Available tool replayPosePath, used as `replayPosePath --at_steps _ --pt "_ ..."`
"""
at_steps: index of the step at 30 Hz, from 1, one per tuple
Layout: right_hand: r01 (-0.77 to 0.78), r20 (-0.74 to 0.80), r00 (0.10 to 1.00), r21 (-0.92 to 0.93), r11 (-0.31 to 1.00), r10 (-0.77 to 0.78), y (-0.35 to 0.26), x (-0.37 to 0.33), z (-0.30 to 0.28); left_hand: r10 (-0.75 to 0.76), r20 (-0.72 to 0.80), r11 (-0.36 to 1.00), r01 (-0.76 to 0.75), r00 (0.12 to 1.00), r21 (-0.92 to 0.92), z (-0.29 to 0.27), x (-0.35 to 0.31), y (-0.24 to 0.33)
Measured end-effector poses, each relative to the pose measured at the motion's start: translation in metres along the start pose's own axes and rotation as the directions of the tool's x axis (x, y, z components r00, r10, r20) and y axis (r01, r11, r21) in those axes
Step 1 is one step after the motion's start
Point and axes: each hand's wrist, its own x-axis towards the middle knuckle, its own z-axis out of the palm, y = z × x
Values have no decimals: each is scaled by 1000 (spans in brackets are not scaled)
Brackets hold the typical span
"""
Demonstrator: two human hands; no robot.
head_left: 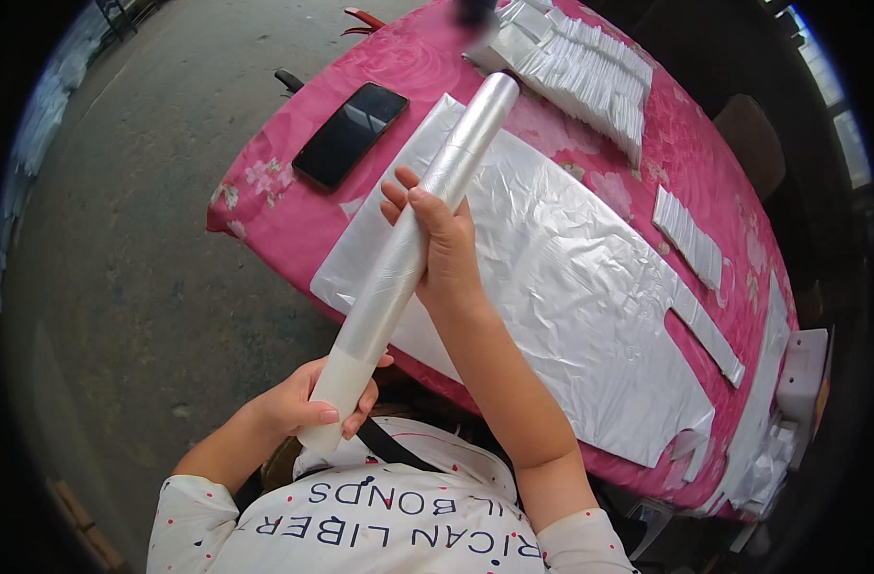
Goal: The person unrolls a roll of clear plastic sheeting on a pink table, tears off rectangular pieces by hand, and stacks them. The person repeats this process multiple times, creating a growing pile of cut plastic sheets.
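Note:
A long roll of clear plastic film (398, 258) slants across the front of my body, its far end above the table. My left hand (312, 397) is wrapped round its near, whiter end, close to my shirt. About midway up, my right hand (442, 234) grips the roll, thumb on top and fingertips showing on its left side. Beneath the roll and my right forearm lies a large flat stack of white plastic T-shirt bags (571, 287), wrinkled on top, with cut-out handles toward the right. The arm and roll cover part of the stack.
A pink flowered cloth (255, 206) covers the table. A black phone (351, 136) lies at its left side. Folded white plastic bundles (585, 72) are piled at the far side, with a smaller bundle (687, 237) to the right. A white plastic container (802, 373) stands by the right edge.

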Motion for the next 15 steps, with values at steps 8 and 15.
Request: replayPosePath --at_steps 8,15 --pt "126 7 992 -170 977 -127 -62 -32 -13 -78 -313 792 250 946 557 42 44 -1" --pt "95 58 993 113 989 -102 -56 -60 -38 -281 -21 949 281 960 141 54 49 -12"
